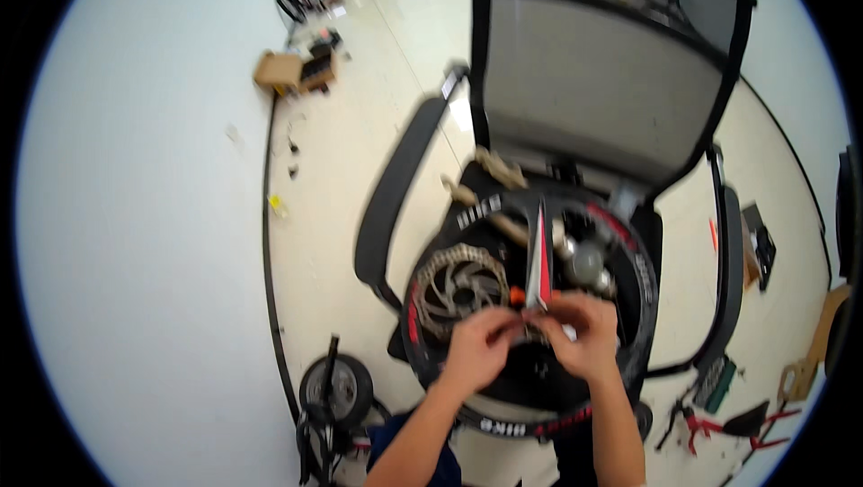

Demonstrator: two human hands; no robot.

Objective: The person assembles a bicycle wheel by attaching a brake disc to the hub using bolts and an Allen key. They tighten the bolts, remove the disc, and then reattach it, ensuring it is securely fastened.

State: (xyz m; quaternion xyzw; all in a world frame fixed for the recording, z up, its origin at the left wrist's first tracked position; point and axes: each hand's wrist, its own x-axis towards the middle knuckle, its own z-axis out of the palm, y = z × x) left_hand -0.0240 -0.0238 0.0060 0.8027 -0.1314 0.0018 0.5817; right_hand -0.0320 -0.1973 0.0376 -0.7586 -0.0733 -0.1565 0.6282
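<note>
Head view shows our left hand (476, 343) and right hand (589, 334) pinched shut on a small part (538, 318) over the bike wheel (620, 307). That wheel lies on the chair (593, 91). We think the fitting is only half done.

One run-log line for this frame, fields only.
left hand: pinching small part, blurred | right hand: pinching same part | under hands: bike wheel on office chair | beside: brake disc

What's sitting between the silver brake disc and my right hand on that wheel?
In the head view, a small orange part sits between the brake disc and the right hand, beside a red-and-white strip.
</note>
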